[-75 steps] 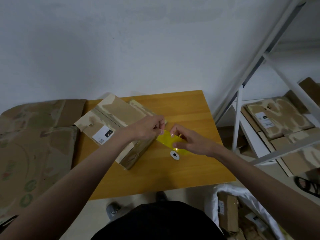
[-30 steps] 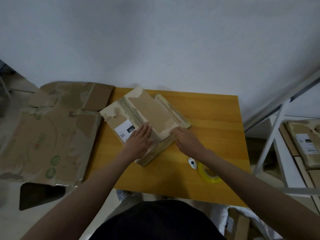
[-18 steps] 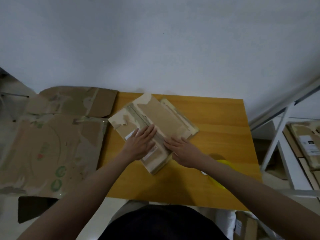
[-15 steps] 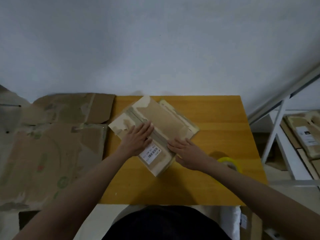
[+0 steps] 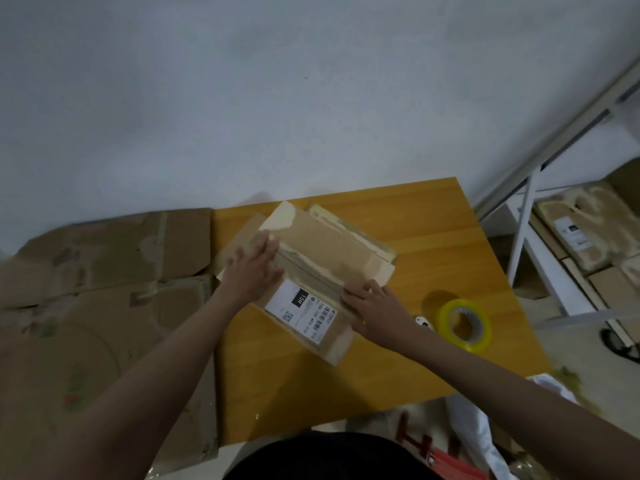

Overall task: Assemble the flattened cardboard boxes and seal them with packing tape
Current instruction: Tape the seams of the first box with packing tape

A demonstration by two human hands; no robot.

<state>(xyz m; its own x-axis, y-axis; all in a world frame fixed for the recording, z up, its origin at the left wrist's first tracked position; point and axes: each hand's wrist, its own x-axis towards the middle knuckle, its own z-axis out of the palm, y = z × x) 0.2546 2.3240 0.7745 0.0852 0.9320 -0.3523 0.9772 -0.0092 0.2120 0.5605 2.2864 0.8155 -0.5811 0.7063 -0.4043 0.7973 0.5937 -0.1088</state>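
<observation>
A worn brown cardboard box [image 5: 322, 251] with a white shipping label [image 5: 300, 308] lies diagonally on the wooden table [image 5: 443, 244]. My left hand [image 5: 251, 271] lies flat on its far-left end, fingers straight across the taped seam. My right hand [image 5: 375, 308] presses flat on the near-right end of the seam, beside the label. A yellow roll of packing tape [image 5: 464, 324] lies on the table right of my right hand, with a small white tag [image 5: 423, 321] next to it.
Large flattened cardboard sheets [image 5: 86, 306] cover the floor left of the table. A white metal shelf [image 5: 540, 251] at right holds more flattened boxes [image 5: 588, 233]. A wall stands close behind the table. White and red bags lie on the floor at the near right.
Earlier both hands held the tape roll at the box's end. The roll now lies on the table, and my hands have slid apart along the box's seam, the left going farther away.
</observation>
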